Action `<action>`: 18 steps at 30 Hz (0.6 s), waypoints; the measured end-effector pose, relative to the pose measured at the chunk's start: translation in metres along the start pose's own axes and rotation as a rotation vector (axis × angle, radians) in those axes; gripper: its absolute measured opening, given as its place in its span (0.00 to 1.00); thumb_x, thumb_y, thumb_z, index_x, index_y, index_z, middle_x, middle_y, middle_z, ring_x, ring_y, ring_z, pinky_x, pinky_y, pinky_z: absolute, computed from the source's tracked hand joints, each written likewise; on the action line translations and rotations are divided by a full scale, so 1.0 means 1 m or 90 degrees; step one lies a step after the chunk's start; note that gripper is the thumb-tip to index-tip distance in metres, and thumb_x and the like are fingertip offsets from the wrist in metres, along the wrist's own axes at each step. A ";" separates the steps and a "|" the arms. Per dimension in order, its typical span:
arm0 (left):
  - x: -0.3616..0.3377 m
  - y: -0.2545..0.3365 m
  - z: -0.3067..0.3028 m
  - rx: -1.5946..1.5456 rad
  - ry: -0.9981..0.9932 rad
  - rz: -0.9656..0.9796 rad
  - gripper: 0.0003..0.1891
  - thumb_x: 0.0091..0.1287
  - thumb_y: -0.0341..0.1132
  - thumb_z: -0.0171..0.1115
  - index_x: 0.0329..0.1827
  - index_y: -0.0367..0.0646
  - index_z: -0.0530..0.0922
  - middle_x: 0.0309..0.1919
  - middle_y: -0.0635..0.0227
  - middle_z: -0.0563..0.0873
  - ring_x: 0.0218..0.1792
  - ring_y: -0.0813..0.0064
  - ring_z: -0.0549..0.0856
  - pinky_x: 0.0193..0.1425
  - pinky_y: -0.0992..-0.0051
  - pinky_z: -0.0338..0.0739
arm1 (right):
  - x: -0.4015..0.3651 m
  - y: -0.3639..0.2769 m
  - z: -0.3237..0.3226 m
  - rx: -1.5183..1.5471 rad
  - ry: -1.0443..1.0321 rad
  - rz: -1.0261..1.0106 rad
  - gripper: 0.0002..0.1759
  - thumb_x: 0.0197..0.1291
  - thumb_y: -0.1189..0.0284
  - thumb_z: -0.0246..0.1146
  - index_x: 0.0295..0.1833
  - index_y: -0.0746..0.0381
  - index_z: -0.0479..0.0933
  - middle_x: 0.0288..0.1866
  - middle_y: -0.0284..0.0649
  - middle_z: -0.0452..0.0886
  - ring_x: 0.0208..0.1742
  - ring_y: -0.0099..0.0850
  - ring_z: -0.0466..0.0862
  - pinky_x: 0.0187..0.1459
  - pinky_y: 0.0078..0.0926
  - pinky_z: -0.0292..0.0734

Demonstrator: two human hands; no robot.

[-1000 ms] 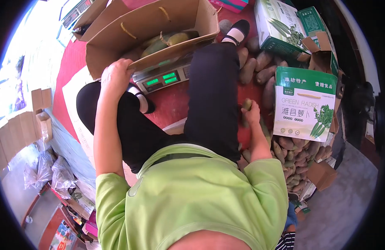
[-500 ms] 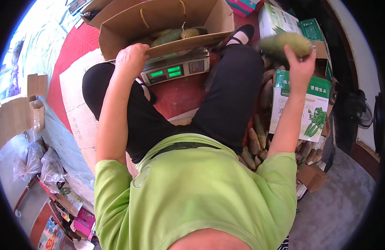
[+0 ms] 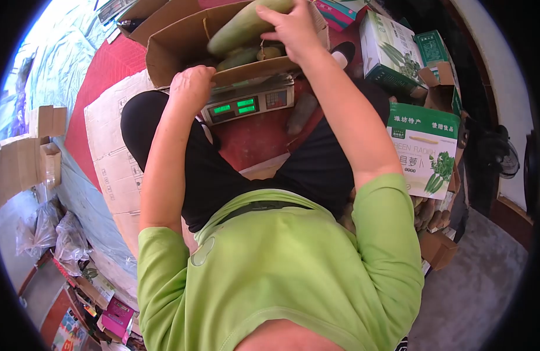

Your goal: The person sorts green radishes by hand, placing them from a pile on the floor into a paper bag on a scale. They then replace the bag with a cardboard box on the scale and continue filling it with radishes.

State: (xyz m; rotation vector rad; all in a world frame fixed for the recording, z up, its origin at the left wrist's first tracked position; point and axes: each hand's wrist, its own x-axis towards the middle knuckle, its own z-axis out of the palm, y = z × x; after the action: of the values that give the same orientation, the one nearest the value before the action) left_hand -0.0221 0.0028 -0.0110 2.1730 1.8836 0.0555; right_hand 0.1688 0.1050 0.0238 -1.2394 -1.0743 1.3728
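A large green radish (image 3: 241, 29) is in my right hand (image 3: 290, 29), tilted over the open cardboard box (image 3: 170, 51). Inside the box lie other green radishes (image 3: 238, 59), near a loop of string handle. My left hand (image 3: 192, 83) has its fingers closed on the near rim of the box at its left part. The box rests on a digital scale (image 3: 246, 105) with green lit displays, between my knees. Part of the far side of the radish is out of the frame.
At the right stand green and white printed boxes (image 3: 425, 152), with a pile of radishes (image 3: 425, 213) beside and under them. One dark radish (image 3: 302, 114) lies on the red floor right of the scale. A flattened cardboard sheet (image 3: 115, 158) is at the left, plastic bags (image 3: 71, 237) farther left.
My right hand has carried the radish from the right side, above the printed boxes, leftward to over the open box. The open box has shifted slightly right, my left hand still at its rim.
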 end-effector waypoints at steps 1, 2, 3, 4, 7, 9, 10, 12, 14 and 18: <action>0.000 0.000 0.000 0.012 0.013 0.011 0.07 0.59 0.33 0.64 0.38 0.43 0.82 0.33 0.55 0.85 0.42 0.53 0.84 0.47 0.59 0.78 | 0.007 0.010 0.000 -0.055 -0.019 0.036 0.25 0.54 0.69 0.69 0.56 0.65 0.70 0.46 0.43 0.77 0.43 0.30 0.82 0.35 0.27 0.80; 0.001 0.001 0.001 0.011 0.012 0.012 0.07 0.59 0.33 0.64 0.38 0.43 0.82 0.33 0.55 0.85 0.42 0.53 0.84 0.47 0.59 0.78 | 0.011 0.016 0.000 -0.110 -0.039 0.072 0.22 0.55 0.68 0.68 0.54 0.65 0.73 0.44 0.42 0.79 0.43 0.29 0.82 0.37 0.27 0.80; 0.001 0.001 0.000 0.010 0.000 -0.005 0.07 0.59 0.33 0.64 0.39 0.43 0.82 0.33 0.55 0.85 0.43 0.53 0.84 0.47 0.59 0.78 | 0.015 0.021 -0.006 -0.110 -0.038 0.074 0.22 0.55 0.68 0.68 0.54 0.65 0.73 0.44 0.42 0.79 0.43 0.29 0.82 0.37 0.27 0.80; 0.001 0.002 -0.001 0.009 -0.012 -0.023 0.07 0.59 0.33 0.64 0.39 0.44 0.82 0.33 0.55 0.85 0.43 0.54 0.84 0.47 0.59 0.78 | 0.018 0.022 -0.017 -0.264 -0.082 -0.073 0.19 0.56 0.68 0.67 0.50 0.66 0.75 0.42 0.41 0.80 0.42 0.28 0.82 0.38 0.27 0.80; 0.000 0.003 -0.002 -0.013 -0.010 -0.007 0.09 0.57 0.33 0.64 0.41 0.43 0.81 0.39 0.56 0.84 0.46 0.52 0.82 0.50 0.58 0.76 | 0.014 0.002 -0.044 -0.376 -0.158 -0.183 0.14 0.57 0.69 0.66 0.45 0.67 0.78 0.36 0.39 0.83 0.39 0.25 0.81 0.42 0.25 0.77; 0.004 0.001 -0.003 -0.006 -0.035 -0.020 0.11 0.58 0.34 0.63 0.42 0.43 0.81 0.40 0.57 0.84 0.46 0.53 0.82 0.50 0.58 0.76 | 0.010 -0.016 -0.066 -0.386 -0.160 -0.190 0.14 0.57 0.70 0.65 0.45 0.67 0.78 0.37 0.38 0.83 0.38 0.24 0.81 0.42 0.24 0.76; 0.005 0.002 -0.002 -0.001 -0.042 -0.015 0.11 0.58 0.34 0.63 0.43 0.43 0.81 0.40 0.57 0.84 0.47 0.53 0.82 0.51 0.58 0.76 | 0.006 -0.023 -0.077 -0.394 -0.155 -0.188 0.14 0.57 0.70 0.65 0.46 0.67 0.78 0.37 0.38 0.83 0.38 0.24 0.80 0.42 0.23 0.76; 0.004 0.004 -0.004 0.000 -0.045 -0.020 0.11 0.58 0.34 0.63 0.43 0.43 0.81 0.40 0.57 0.84 0.47 0.53 0.82 0.51 0.59 0.76 | 0.003 -0.026 -0.103 -0.351 -0.115 -0.206 0.10 0.60 0.72 0.63 0.45 0.66 0.78 0.37 0.35 0.82 0.37 0.22 0.80 0.40 0.22 0.75; 0.003 0.005 -0.005 0.002 -0.047 -0.029 0.12 0.58 0.34 0.63 0.43 0.43 0.81 0.41 0.57 0.84 0.47 0.54 0.82 0.51 0.59 0.76 | -0.008 -0.035 -0.127 -0.188 -0.097 -0.118 0.08 0.63 0.73 0.62 0.44 0.66 0.78 0.38 0.34 0.82 0.37 0.21 0.79 0.40 0.20 0.75; 0.003 0.007 -0.004 -0.009 -0.023 -0.032 0.12 0.58 0.35 0.63 0.44 0.44 0.82 0.41 0.57 0.85 0.47 0.54 0.82 0.51 0.59 0.76 | -0.026 -0.032 -0.184 -0.316 -0.011 -0.110 0.17 0.65 0.65 0.60 0.55 0.63 0.76 0.49 0.37 0.84 0.49 0.26 0.83 0.48 0.20 0.73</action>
State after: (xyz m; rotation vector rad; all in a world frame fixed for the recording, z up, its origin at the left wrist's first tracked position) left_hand -0.0156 0.0054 -0.0055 2.1014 1.9110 0.0203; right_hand 0.3553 0.0855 0.0412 -1.4424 -1.5568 1.0165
